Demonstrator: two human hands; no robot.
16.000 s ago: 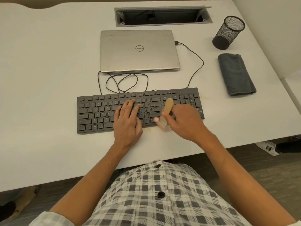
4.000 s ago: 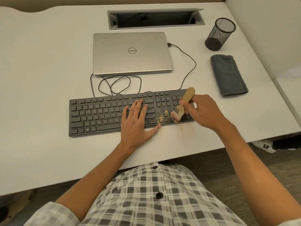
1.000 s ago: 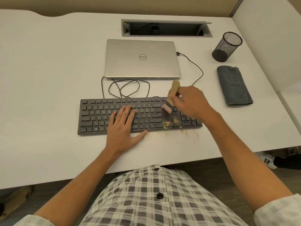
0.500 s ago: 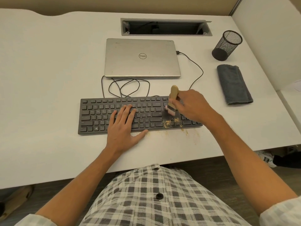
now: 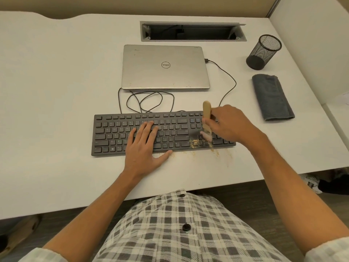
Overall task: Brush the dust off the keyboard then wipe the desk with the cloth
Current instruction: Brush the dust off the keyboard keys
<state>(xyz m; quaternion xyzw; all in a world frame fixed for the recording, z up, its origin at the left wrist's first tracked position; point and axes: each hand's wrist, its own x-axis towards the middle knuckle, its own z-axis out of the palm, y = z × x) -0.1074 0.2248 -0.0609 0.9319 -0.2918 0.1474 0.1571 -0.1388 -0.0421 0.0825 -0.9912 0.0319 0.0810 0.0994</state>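
The black keyboard point(image 5: 162, 134) lies flat on the white desk point(image 5: 56, 91), long side parallel to the near edge, roughly at frame centre. The left hand point(image 5: 144, 148) rests palm-down on the middle key rows, fingers straight and slightly spread, thumb splayed out on the desk along the keyboard's near edge; it holds nothing. The right hand point(image 5: 229, 125) sits over the keyboard's right end, at 3 o'clock from the left hand, its fingers curled round the wooden handle of a small brush point(image 5: 206, 120). The handle stands nearly upright with its rounded end pointing to 12 o'clock; the pale bristles are blurred and meet the keys near the lower right block. Tan dust point(image 5: 198, 143) is gathered on the keys just at 6 o'clock of the bristles, and more is scattered over the desk immediately beyond the keyboard's near edge. The folded grey cloth point(image 5: 272, 97) lies on the desk at 2 o'clock from the right hand, apart from it and untouched. A black mesh cup point(image 5: 264, 52) stands at 12 o'clock of the cloth. A closed silver laptop point(image 5: 165, 67) lies at 12 o'clock of the keyboard, with looped black cable point(image 5: 151, 102) between them. An open cable hatch point(image 5: 192, 32) is set into the desk beyond the laptop.
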